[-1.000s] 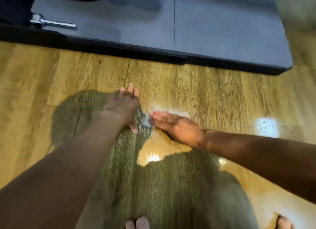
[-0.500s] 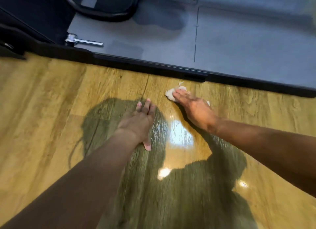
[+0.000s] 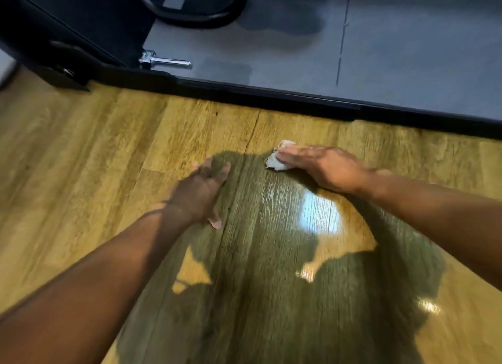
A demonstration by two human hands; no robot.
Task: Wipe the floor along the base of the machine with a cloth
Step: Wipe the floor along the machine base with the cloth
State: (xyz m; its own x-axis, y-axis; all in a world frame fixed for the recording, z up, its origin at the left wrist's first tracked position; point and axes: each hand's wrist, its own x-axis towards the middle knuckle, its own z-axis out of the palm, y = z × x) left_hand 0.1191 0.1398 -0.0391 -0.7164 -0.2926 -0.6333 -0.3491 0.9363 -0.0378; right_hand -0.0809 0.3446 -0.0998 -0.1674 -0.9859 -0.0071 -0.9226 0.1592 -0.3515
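My right hand (image 3: 323,168) lies flat on a small white cloth (image 3: 275,161), pressing it onto the glossy wooden floor (image 3: 95,152). Only the cloth's left end shows past my fingertips. It sits a short way in front of the black edge (image 3: 271,96) of the machine's grey base (image 3: 298,46). My left hand (image 3: 202,192) rests palm down on the floor with fingers spread, to the left of the cloth, holding nothing.
A chrome pin (image 3: 165,61) lies on the grey base near its left end. A black machine frame (image 3: 68,32) and a curved black tube (image 3: 190,16) rise at the upper left. My shadow darkens the floor below my hands.
My right hand swept the cloth up toward the machine's edge, then drew it back a little. My left hand stayed planted on the floor. The view shifted to the left along the machine.
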